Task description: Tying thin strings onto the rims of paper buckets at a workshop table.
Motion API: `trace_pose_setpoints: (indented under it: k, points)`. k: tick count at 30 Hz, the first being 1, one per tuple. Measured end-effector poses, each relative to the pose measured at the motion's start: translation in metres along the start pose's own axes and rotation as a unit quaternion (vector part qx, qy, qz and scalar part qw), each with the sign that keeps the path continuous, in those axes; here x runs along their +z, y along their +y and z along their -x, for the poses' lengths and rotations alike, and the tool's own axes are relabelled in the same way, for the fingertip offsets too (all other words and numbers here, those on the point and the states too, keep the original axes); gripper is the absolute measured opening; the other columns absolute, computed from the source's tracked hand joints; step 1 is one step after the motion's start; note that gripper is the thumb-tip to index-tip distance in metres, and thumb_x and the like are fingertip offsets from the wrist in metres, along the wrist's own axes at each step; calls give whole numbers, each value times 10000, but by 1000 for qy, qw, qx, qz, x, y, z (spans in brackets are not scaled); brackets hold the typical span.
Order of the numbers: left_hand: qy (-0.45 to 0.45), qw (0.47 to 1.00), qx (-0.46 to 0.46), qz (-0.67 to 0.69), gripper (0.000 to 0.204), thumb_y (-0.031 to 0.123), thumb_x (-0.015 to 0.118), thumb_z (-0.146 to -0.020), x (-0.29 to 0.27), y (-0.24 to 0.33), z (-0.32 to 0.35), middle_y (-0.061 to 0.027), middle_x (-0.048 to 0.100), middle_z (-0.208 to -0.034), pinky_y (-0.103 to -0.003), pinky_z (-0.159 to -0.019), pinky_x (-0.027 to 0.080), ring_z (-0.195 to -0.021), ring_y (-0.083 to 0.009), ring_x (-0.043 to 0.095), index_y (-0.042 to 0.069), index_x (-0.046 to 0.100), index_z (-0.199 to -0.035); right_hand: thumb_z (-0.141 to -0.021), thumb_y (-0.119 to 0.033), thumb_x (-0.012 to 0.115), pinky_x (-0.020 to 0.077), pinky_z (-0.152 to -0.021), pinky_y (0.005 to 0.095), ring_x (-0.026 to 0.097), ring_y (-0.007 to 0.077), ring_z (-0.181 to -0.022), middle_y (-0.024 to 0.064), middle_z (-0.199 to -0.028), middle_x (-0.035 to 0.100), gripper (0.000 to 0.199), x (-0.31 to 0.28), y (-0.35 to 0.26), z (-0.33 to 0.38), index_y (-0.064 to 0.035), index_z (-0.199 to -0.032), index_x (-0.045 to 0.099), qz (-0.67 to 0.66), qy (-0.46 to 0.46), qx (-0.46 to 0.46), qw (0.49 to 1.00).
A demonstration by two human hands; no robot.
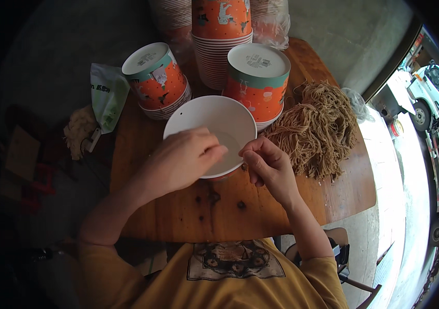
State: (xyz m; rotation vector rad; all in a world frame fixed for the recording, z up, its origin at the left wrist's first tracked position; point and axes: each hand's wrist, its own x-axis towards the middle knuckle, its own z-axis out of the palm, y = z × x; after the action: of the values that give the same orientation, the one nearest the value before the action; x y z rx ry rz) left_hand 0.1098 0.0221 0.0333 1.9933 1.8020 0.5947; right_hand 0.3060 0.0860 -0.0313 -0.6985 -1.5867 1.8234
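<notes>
Your mustard-yellow shirt with its dark printed square (235,260) fills the lower edge, and both your forearms rise from it onto the round brown wooden worktop (178,216). Your left hand (180,159) lies palm down over the near-left rim of the white open-topped paper bowl (219,123), fingers loosely curled and reaching into the mouth; whether they pinch anything inside you cannot tell from here. Your right hand (267,165) sits at the bowl's near-right rim, fingers bent inward with fingertips close together, just touching or nearly touching the edge; nothing shows plainly between them.

The bowl stands upright between your 2 hands, slightly ahead of them, with its opening facing up. The tangled heap of tan dried noodle strands (317,129) lies to the right of the bowl, just beyond your right hand, so that hand is clearly the nearer one; the left would have to cross the bowl to reach it.

Behind the bowl stand 3 stacks of upturned orange-and-teal printed paper bowls: 1 at the left (157,80), 1 tall in the middle (222,31), 1 at the right (258,77). A green-and-white plastic pouch (107,95) hangs off the worktop's left edge. A few dark crumbs (214,197) dot the wood near you.
</notes>
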Motion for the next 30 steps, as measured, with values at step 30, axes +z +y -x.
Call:
trace_pose_setpoints:
  k: [30]
  points:
    - [-137, 715, -228, 646, 166, 147, 558, -926, 38, -11, -18, -37, 567, -942, -262, -740, 482, -809, -109, 511, 24, 550, -1037, -928, -122, 544, 383, -486, 180, 497, 60, -561, -4, -688, 536, 233, 7, 17, -2, -115, -1062, 354, -147, -11, -18, 989]
